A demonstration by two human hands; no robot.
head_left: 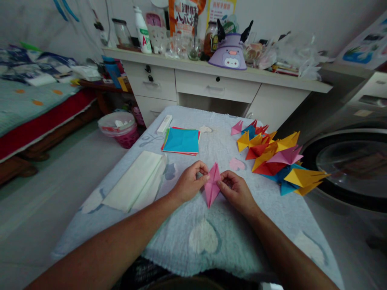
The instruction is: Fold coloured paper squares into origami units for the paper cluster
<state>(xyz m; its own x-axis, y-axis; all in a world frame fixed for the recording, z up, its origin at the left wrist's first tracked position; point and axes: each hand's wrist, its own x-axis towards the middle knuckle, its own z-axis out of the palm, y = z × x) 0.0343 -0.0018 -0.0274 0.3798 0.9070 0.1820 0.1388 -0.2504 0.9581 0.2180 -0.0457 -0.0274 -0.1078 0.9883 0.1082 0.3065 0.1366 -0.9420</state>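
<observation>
A pink folded paper piece, kite-shaped with a point at each end, sits upright between my two hands over the blue cloth-covered table. My left hand pinches its left edge with thumb and fingers closed. My right hand grips its right edge, fingers curled. A pile of finished folded pieces in yellow, red, pink and blue lies to the right. A stack of flat coloured paper sheets, blue on top, lies beyond my hands.
Folded white cloth lies left on the table, a white tube near the far edge. A cream desk with bottles and a purple toy stands behind. A pink bin and a bed are left, a washing machine right.
</observation>
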